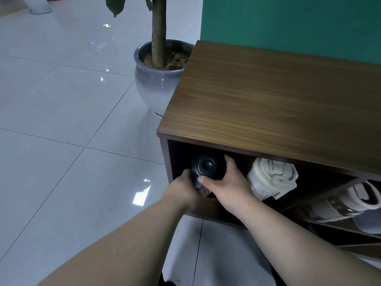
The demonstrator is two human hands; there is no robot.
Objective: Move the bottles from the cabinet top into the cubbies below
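Note:
A black bottle [208,166] stands inside the leftmost upper cubby of the brown wooden cabinet [268,104], its round lid facing me. Both my hands hold it: my left hand [185,189] grips its lower left side and my right hand [228,186] wraps its right side, thumb across the front. A cream-white bottle [272,178] stands in the same cubby to the right. A clear bottle with a pinkish-grey lid and handle [346,203] lies in the cubby further right. The cabinet top that I can see carries nothing.
A grey ceramic pot [152,83] with a tree trunk stands on the glossy tiled floor just left of the cabinet. A green wall [288,21] rises behind the cabinet. Lower shelves show at bottom right, with a pale grey object [369,225] partly in view.

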